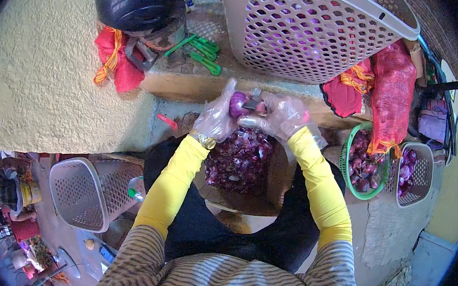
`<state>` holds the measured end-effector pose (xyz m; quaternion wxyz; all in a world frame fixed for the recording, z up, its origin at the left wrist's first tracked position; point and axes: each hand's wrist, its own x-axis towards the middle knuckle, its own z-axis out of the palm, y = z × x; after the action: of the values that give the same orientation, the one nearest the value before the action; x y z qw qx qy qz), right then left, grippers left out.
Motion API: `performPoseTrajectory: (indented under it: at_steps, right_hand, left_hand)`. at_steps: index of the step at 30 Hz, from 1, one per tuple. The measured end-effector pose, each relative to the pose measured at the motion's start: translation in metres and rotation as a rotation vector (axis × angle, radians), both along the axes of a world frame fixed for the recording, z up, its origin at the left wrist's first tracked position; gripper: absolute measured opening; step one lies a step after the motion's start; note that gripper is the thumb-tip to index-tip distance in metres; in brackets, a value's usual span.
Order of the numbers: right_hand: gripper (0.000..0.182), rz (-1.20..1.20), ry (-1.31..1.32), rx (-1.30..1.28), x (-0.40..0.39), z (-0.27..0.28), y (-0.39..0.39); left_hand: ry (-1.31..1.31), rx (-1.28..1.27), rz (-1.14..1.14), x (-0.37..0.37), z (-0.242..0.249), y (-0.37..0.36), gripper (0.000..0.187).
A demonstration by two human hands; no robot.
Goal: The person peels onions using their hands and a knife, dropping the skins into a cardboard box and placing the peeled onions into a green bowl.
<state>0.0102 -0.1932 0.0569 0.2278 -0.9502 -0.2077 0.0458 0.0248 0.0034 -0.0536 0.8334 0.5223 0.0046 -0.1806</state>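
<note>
My left hand (216,113), in a clear plastic glove with a gold watch at the wrist, grips a red onion (237,104). Close against the onion's right side is the dark blade of a small knife (250,104). My right hand (285,115), also gloved, is closed around the knife; a bit of pink shows at its far side, mostly hidden by the fingers. Below both hands, a cardboard box (275,182) between my knees holds a heap of purple onion skins (238,160).
A large beige plastic basket (281,49) of onions stands on the ledge ahead. To the right are a red mesh sack (392,97), a green basket (342,158) and a smaller basket (417,200) with onions. A helmet (138,1), green-handled tools (204,51) and another basket (75,192) lie leftward.
</note>
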Motion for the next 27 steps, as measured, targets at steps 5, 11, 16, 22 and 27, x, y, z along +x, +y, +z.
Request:
performPoseTrajectory:
  at_steps: [5, 11, 16, 22, 27]
  right_hand:
    - [0.071, -0.066, -0.001, 0.069, 0.001, -0.007, -0.002]
    - [0.073, -0.029, 0.019, 0.080, 0.001, -0.003, 0.000]
    - [0.074, -0.025, -0.020, 0.099, 0.001, -0.007, 0.002]
    - [0.070, -0.038, -0.025, 0.040, -0.001, -0.005, 0.007]
    - [0.063, -0.024, -0.009, 0.140, 0.000, -0.007, 0.008]
  left_hand:
    - [0.302, -0.449, -0.277, 0.004, 0.021, 0.002, 0.063]
    - [0.397, -0.378, -0.084, -0.008, 0.056, -0.011, 0.056]
    - [0.103, -0.094, 0.049, 0.004, -0.001, -0.008, 0.051]
    - [0.378, -0.386, -0.007, -0.009, 0.052, -0.008, 0.054]
    - [0.420, -0.435, -0.036, -0.008, 0.051, -0.007, 0.056]
